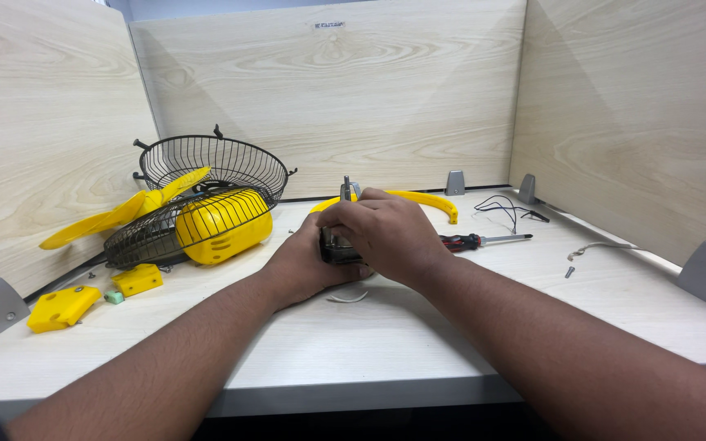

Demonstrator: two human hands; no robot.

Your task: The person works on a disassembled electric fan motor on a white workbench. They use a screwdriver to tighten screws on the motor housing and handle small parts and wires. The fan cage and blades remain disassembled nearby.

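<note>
Two bare hands closed around a small dark motor unit (338,247) at the middle of the pale worktable (484,343), its metal shaft (346,188) standing upright above the knuckles. The left hand (308,265) cupped the unit from the near side and below, wrapped firmly on its body; the right hand (386,233) lay over the top, fingers curled down on it, so most of the casing was hidden and the exact fingertip contact could not be made out. Judged from the pose, the work called for the lower hand to brace the body flat against the table while the upper fingers did the fine handling, with the shaft kept vertical so nothing slipped sideways. A curved yellow bracket (435,201) arched just behind the hands. A red-and-black screwdriver (484,240) rested to the right, near the right wrist, with loose black wires (504,209) beyond it and a small screw (569,272) farther out. A short white clip (349,297) lay on the table just in front of the left hand. To the left sat a yellow fan housing (222,224) inside a black wire guard (153,237), a second wire guard (214,163) behind, yellow blades (116,216) poking out, and two yellow plastic pieces (63,306) near the table's edge.
</note>
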